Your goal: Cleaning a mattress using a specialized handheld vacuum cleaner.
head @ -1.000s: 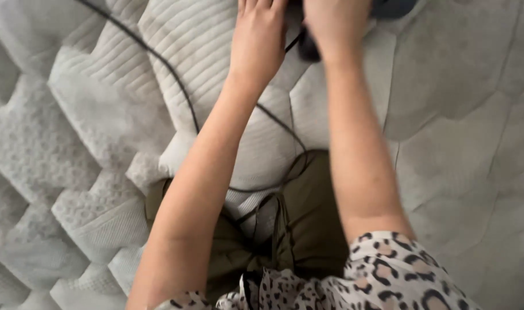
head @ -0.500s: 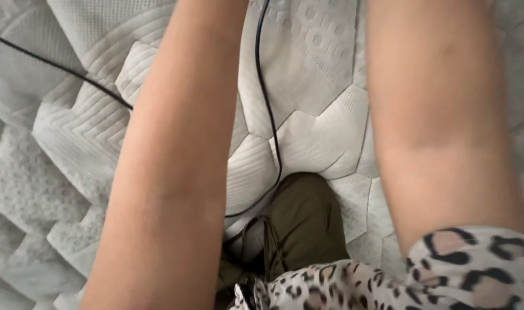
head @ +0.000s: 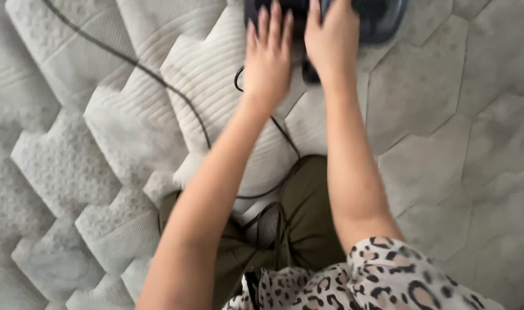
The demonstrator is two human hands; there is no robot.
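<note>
view pulled back since half second ago, both hands visible again at far edge. left hand [head: 269, 54] lies flat, fingers spread, on dark device [head: 382, 17]; right hand [head: 331, 40] rests beside it, grip unclear. black cable [head: 158, 80] trails left, loose across quilted mattress [head: 72, 161]; handling appears underway.

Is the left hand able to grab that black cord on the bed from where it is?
Probably yes. The left hand lies flat by the dark device, and the black cord loops just beside its wrist on the quilted mattress. Nothing covers the cord there, so the way looks free.
</note>
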